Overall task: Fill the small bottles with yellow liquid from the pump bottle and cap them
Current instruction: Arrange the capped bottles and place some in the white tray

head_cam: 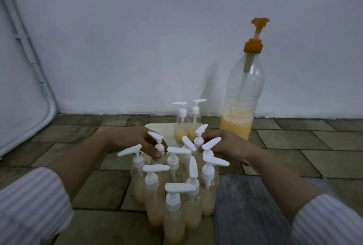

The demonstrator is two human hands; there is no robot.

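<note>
We had a whole cluster of small bottles [172, 191] bunched together on the tiled floor [294, 146] right in front of us, all of them wearing white pump caps and carrying yellow liquid in the lower part. The spouts pointed every which way.

Our left hand [135, 140] was curled at the far left side of the cluster, thumb and fingers closing around the neck of one capped bottle [159, 146] at the back, just under its pump head. So that bottle sat right inside the grip, pump spout sticking up over the knuckles.

Our right hand [225, 143] was on the far right side of the bunch, fingers bent in toward two back-row pump caps [205, 140]. The fingertips were hidden behind those caps, so we honestly couldn't tell if it had hold of one or was just touching.

Behind the hands there was a white tray [157, 127] with two more capped small bottles [188, 121] standing side by side on it, each with a bit of yellow at the bottom. The big pump bottle [242, 95] with the orange pump stood upright to the right of the tray, near the wall [137, 38], well apart from both hands, yellow liquid only in its lower third. Striped sleeves [33, 203] showed at both lower corners, and a grey mat [249, 209] lay just right of the cluster.
</note>
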